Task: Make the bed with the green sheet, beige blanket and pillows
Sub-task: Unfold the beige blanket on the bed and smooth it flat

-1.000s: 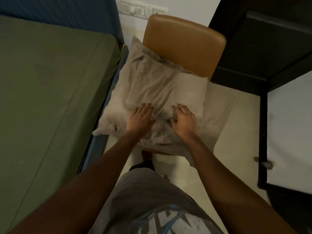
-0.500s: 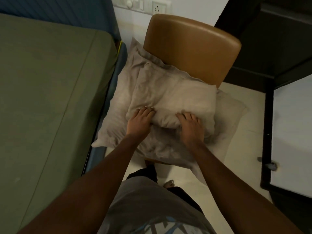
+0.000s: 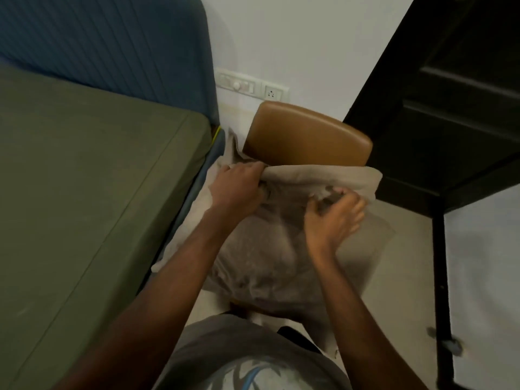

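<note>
A beige pillow (image 3: 318, 177) is lifted off a second beige pillow (image 3: 270, 254) that lies on a tan chair. My left hand (image 3: 237, 187) grips the raised pillow's left end, fingers curled into the fabric. Its lower right edge is held by my right hand (image 3: 334, 218), fingers curled under it. The green sheet (image 3: 84, 192) lies flat over the mattress on the left. No blanket is in view.
The chair's tan backrest (image 3: 306, 133) stands against the wall, squeezed between the bed and a black cabinet (image 3: 450, 108). A blue padded headboard (image 3: 107, 43) rises behind the mattress. A switch panel (image 3: 250, 87) is on the wall. Pale floor tiles (image 3: 405, 263) show on the right.
Both hands went from resting flat on the top pillow to gripping it, and they have raised it off the lower pillow toward the chair back.
</note>
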